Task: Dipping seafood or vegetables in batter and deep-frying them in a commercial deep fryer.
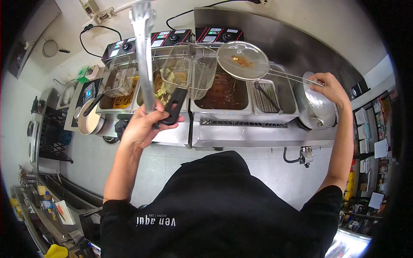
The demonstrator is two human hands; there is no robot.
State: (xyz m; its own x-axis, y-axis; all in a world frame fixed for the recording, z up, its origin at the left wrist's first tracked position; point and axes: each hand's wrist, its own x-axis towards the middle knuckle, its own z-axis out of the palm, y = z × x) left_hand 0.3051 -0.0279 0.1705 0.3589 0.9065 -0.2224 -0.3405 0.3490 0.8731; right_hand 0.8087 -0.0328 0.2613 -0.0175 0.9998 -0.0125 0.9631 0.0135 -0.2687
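Observation:
My left hand (145, 124) grips steel tongs (146, 61), which point away from me, together with the black handle (176, 104) of a wire fry basket (205, 71). That basket hangs tilted over the deep fryers. In my right hand (330, 88) is the wire handle of a round mesh skimmer (243, 60); brown crumbs lie in its mesh. Below and behind the skimmer is a fryer well with dark oil (222, 95). Pale yellow food (164, 80) shows in the middle well, partly hidden by the basket and tongs.
A second fry basket (121, 77) sits over the left well, which holds amber oil (124, 102). Black tongs (267, 96) lie across a racked pan (274, 88). A large metal bowl (317, 109) stands at right, a pot of pale liquid (91, 121) at left.

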